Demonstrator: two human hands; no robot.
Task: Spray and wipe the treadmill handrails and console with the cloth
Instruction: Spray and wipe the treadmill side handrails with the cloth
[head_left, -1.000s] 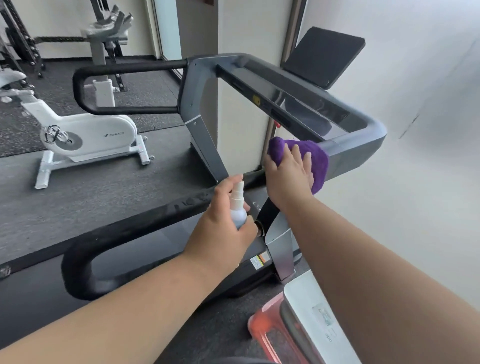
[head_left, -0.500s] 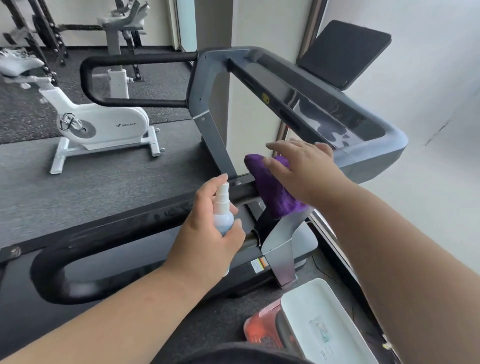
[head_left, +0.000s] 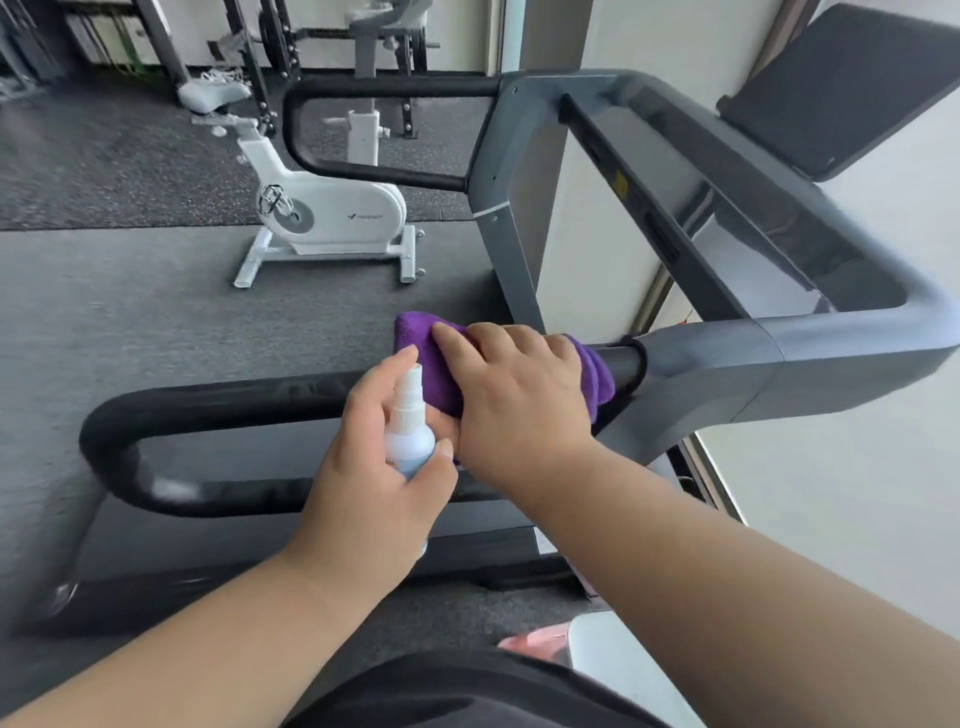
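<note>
The purple cloth (head_left: 431, 358) is pressed on the near black handrail (head_left: 223, 402) by the right hand (head_left: 519, 395), close to where the rail enters the grey frame (head_left: 727, 364) of the treadmill. The fingers of this hand are laid over the cloth and slightly bent along the round bar; whether they close under it cannot be told. The cloth is soft and fuzzy, bunched in folds, and a part of it hangs out on both sides of the hand.

A small spray bottle (head_left: 408, 436) is gripped by the left hand (head_left: 374, 467), just beside the right hand and touching it. The bottle is of pale translucent plastic with a white nozzle, and the forefinger is placed on its top.

The handrail is a thick padded tube, matt black, curved in a loop. The console (head_left: 769, 228) is seen behind as a dark glossy panel in a smooth grey frame. A white exercise bike (head_left: 332, 213) stands well apart on the dark speckled floor (head_left: 130, 291).
</note>
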